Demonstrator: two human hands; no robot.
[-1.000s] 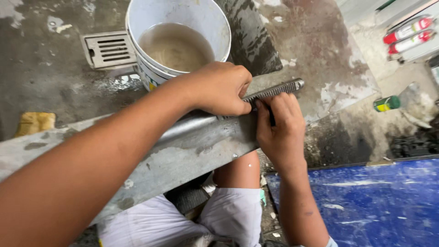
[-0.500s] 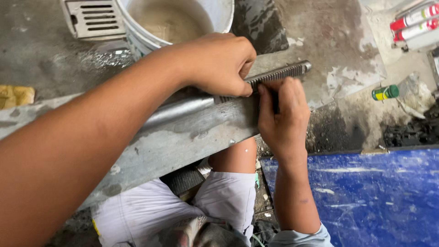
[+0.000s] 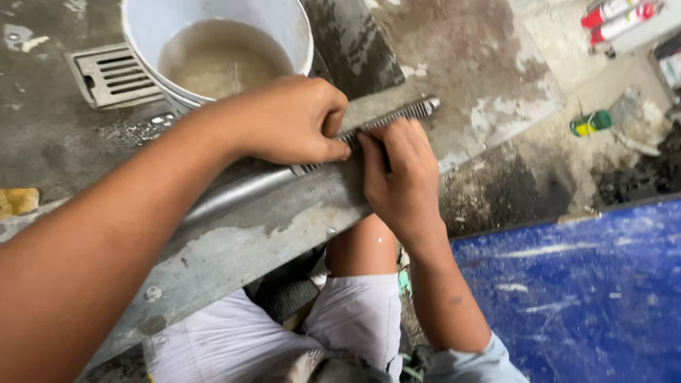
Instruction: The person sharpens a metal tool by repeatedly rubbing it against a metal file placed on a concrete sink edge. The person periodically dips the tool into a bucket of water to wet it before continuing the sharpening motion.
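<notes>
Grip of left hand [image 3: 287,120] and right hand [image 3: 399,177] pinches threaded rod [image 3: 397,115].

head view, looking down: left hand [image 3: 287,122] curled over a ribbed metal strip [image 3: 397,115], thumb pressing it; right hand [image 3: 399,177] beside it, fingers on the same strip. the strip lies along a grey metal beam [image 3: 234,245] that crosses the person's knee. white bucket [image 3: 216,46] of murky liquid behind the hands; floor drain grate [image 3: 113,73] to its left; blue sheet [image 3: 582,291] at lower right; small green can [image 3: 590,123] on stained concrete floor [image 3: 496,64].
</notes>
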